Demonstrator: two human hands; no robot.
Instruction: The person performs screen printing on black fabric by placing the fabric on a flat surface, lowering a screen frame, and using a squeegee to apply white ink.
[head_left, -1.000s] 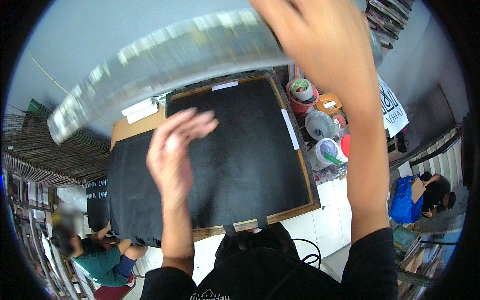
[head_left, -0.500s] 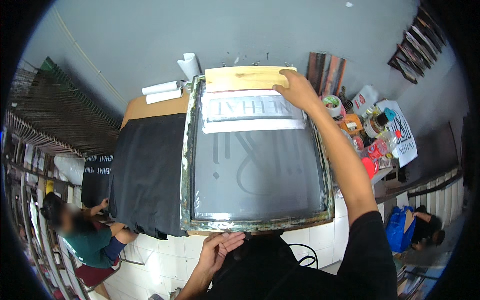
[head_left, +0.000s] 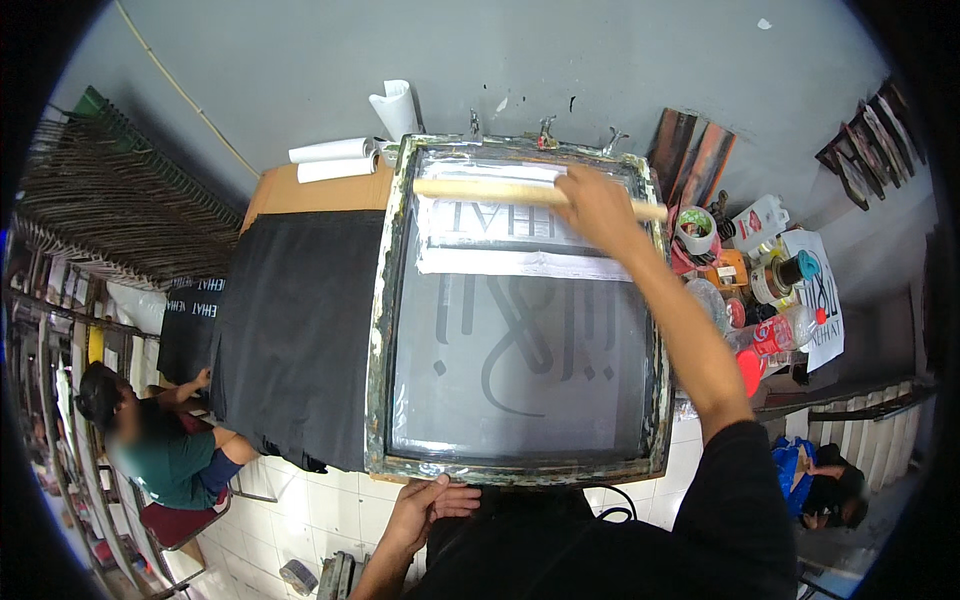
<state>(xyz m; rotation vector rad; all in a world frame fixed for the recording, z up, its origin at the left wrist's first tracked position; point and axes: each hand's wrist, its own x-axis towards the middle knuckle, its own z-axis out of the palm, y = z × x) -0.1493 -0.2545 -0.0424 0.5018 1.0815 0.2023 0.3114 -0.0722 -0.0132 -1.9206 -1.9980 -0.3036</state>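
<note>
In front of me lies a screen-printing frame with a paint-stained rim. Its grey mesh bears a dark curling design, and light tape borders the lettered panel near the far end. My right hand is closed on a wooden squeegee, which lies crosswise over this panel, tilted so its narrow top shows. Its blade edge is hidden. By the frame's near edge is my left hand, thumb up against the rim and fingers stretched out just below it.
Black fabric pieces lie on a board left of the frame. Hinge clamps stand behind it. Rightward are tubs, a plastic bottle and coloured boards. One person sits at left, another at lower right.
The squeegee has come nearer to me and tipped from showing its broad face to its narrow top. My left thumb has moved up onto the frame's near edge. The view has shifted slightly.
</note>
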